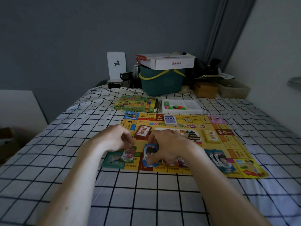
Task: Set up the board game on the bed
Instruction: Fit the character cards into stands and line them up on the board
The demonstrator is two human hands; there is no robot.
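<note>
A yellow paper game board [228, 144] lies flat on the checked bedsheet. My left hand [116, 138] pinches a green play-money note [129, 154] at the board's near left. My right hand [169, 144] grips a stack of blue-edged play-money notes [150, 154] against the board's near edge. More notes [219, 159] lie fanned to the right of my right wrist. A red card deck [142, 131], a blue deck [170, 119] and a yellow deck [211, 136] rest on the board.
Beyond the board sit the green game box [136, 103] and a white tray [192, 106] with coloured pieces. A teal basket [161, 82] topped by a white carton, a cardboard box [205, 89] and clutter stand at the bed's far end. A wall runs along the right.
</note>
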